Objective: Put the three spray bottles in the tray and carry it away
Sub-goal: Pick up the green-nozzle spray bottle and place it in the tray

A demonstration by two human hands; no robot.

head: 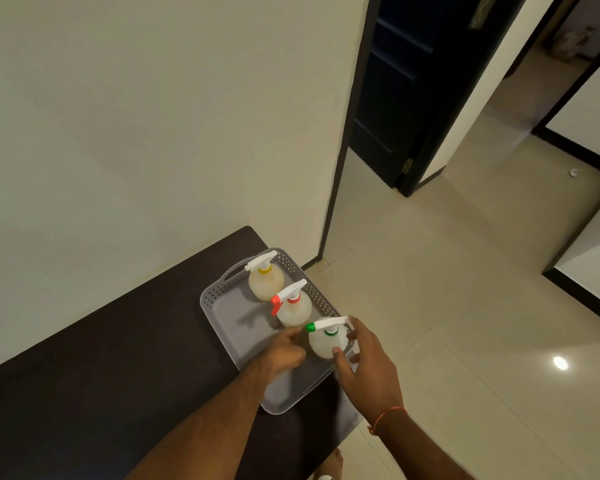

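**Third bottle going into the tray**

As I stood over the dark bench [84, 393], both my hands were down at the near half of the grey tray [229, 320], which lay on the bench's right end with its long axis running away from me and a little to the right, toward the doorway [395, 98]. My right hand [368, 372] was spread around the green-capped bottle [326, 341], thumb pressed on its near side and fingers curled behind it; whether it was gripping or letting go I couldn't tell. My left hand [284, 355] was loosely curled beside that bottle on the left, fingertips near or touching it, and I couldn't tell if it held anything.

The green-capped bottle stood upright in the tray by the right wall, its nozzle pointing left. Beyond it stood the red-capped bottle [293, 308], trigger to the left, and farthest the yellow-capped bottle [265, 278], nozzle also left. All three made a row along the tray's right side.

I judged the loading nearly finished. Next I would need to free both hands, take the tray's two short ends, and lift it level, since the weight sat to one side.
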